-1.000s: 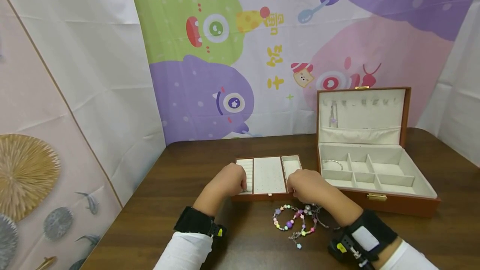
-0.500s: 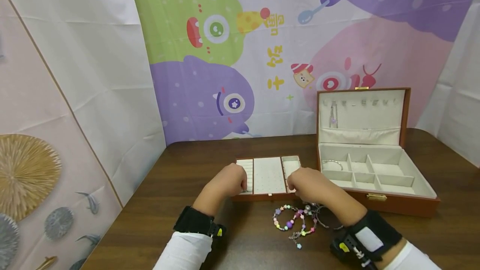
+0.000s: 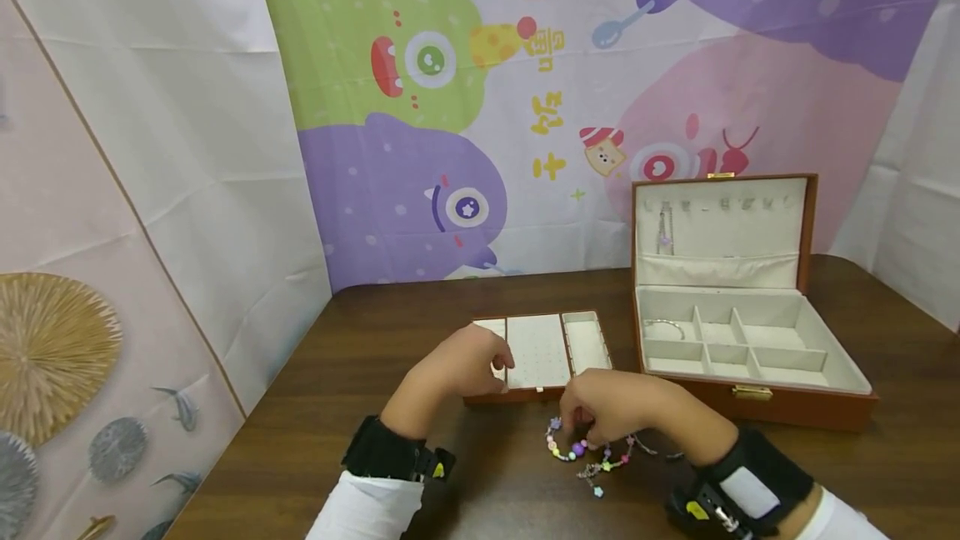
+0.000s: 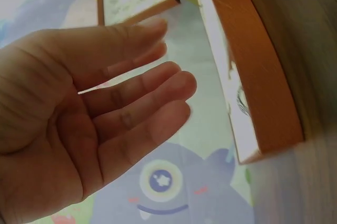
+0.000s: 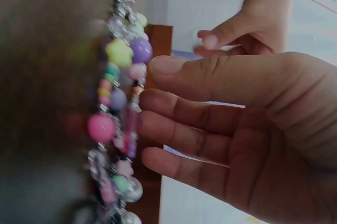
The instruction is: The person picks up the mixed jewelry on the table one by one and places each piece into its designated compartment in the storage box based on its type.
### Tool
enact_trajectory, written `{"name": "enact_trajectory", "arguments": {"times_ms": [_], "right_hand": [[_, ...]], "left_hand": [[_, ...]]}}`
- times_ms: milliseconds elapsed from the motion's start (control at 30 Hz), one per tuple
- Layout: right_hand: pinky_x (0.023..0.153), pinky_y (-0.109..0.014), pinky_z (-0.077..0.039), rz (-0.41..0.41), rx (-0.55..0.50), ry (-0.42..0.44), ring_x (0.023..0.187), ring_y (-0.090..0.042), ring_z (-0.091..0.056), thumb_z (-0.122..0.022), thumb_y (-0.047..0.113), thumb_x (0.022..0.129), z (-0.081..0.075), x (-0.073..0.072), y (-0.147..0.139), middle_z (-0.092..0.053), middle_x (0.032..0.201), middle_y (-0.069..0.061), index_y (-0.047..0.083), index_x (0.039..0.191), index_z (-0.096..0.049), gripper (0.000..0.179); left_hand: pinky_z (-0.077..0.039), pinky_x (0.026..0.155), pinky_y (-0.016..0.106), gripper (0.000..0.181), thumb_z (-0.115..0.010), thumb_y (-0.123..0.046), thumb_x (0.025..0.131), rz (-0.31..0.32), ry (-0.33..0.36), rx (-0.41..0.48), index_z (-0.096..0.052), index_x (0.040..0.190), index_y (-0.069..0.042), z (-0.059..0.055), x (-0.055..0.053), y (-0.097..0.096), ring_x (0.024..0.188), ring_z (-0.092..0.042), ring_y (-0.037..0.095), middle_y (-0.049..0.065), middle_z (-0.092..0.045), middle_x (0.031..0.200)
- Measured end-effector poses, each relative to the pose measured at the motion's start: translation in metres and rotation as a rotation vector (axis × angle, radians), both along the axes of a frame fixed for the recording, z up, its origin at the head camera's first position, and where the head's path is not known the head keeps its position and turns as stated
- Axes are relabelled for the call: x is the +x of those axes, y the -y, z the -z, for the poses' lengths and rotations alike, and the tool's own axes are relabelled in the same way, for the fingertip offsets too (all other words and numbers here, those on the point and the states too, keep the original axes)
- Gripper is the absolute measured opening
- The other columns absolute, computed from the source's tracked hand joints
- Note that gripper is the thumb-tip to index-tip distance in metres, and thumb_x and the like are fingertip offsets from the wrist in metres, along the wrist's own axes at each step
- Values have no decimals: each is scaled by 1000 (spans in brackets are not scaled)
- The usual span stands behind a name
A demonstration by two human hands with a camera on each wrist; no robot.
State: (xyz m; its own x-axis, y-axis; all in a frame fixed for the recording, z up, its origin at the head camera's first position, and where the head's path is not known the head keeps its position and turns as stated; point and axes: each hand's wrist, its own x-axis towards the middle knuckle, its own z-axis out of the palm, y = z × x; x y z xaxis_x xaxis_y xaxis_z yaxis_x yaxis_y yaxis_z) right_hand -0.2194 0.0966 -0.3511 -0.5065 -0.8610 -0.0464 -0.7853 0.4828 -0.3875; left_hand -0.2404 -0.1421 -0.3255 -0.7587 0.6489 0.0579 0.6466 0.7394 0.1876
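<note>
My left hand hovers over the ridged left section of a brown jewelry tray, fingers loosely bent and nothing between them. A silver ring sits in that section in the left wrist view. My right hand is over a pile of beaded bracelets in front of the tray. In the right wrist view its thumb and fingertips are right at the beads of a bracelet, thumb and fingers apart. One bracelet has pastel beads and a large purple one; a star charm lies near. My hand hides part of the pile.
An open brown jewelry box stands on the right, its lid raised. A silver bracelet lies in its back left compartment, and a necklace hangs in the lid. A printed cartoon cloth hangs behind the wooden table.
My right hand has left the tray's right section and come down toward me over the bracelets. My left hand has lifted a little off the ridged section, its fingers loosened.
</note>
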Motion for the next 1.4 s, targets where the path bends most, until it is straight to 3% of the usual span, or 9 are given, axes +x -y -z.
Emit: {"name": "enact_trajectory", "arguments": {"times_ms": [233, 433, 567, 733, 833, 933, 1167, 1267, 1400], "right_hand": [[61, -19, -46, 17, 14, -12, 65, -1, -50, -79, -11, 65, 12, 0, 3, -57, 70, 14, 16, 74, -68, 31], [55, -16, -44, -14, 6, -71, 58, 3, -48, -76, -9, 66, 14, 0, 4, -55, 62, 15, 15, 64, -65, 27], [55, -16, -44, -18, -38, -48, 59, 2, -48, -71, -7, 70, 9, -1, 2, -56, 65, 14, 15, 68, -65, 23], [58, -19, -48, -27, -167, 21, 62, 2, -52, -64, -8, 77, -1, -5, -3, -57, 70, 13, 14, 77, -63, 22], [59, -21, -49, -30, -254, 20, 64, 1, -54, -64, -6, 80, -9, -7, -7, -59, 72, 13, 14, 80, -64, 20], [59, -23, -49, -1, -331, -1, 67, 0, -55, -63, -3, 82, -19, -7, -13, -59, 73, 14, 15, 81, -64, 17], [49, -29, -53, 115, -528, 107, 53, -16, -61, -59, -5, 88, -39, -1, -24, -61, 72, 2, 6, 92, -64, 13], [47, -29, -51, 166, -613, 117, 54, -22, -61, -61, -2, 90, -49, 4, -27, -60, 72, -1, 5, 95, -64, 9], [41, -31, -49, 213, -733, 116, 54, -22, -60, -63, 2, 93, -62, 13, -29, -61, 72, -6, 4, 97, -64, 5]], "left_hand": [[-51, 75, 25, 41, -89, -16, 71, 41, 72, -36, -73, 108, -5, -7, 12, -10, 79, -64, 13, 3, -71, 101], [-51, 75, 25, 41, -87, -13, 72, 72, 92, -35, -72, 110, -3, -8, 14, -13, 84, -66, 19, 5, -71, 103], [-50, 72, 24, 39, -86, -10, 73, 89, 101, -21, -72, 108, -2, -8, 15, -13, 84, -67, 21, 6, -71, 102], [-51, 70, 22, 35, -85, -10, 75, 97, 78, 15, -72, 106, -1, -9, 16, -13, 81, -67, 20, 7, -71, 101], [-52, 71, 23, 26, -80, -11, 80, 111, 46, 52, -73, 103, -1, -10, 17, -15, 80, -68, 18, 8, -72, 100], [-53, 73, 23, 18, -74, -11, 86, 129, 5, 94, -73, 100, -1, -10, 17, -16, 78, -69, 15, 9, -72, 98], [-52, 71, 19, 19, -73, -5, 83, 163, -45, 162, -72, 102, -3, -8, 15, -20, 75, -69, 12, 6, -71, 92], [-51, 70, 19, 22, -75, -5, 81, 165, -32, 174, -72, 103, -2, -6, 15, -22, 75, -68, 11, 7, -71, 92], [-51, 71, 18, 32, -77, -7, 80, 157, 42, 206, -70, 110, -1, -2, 15, -26, 82, -67, 13, 8, -71, 95]]}}
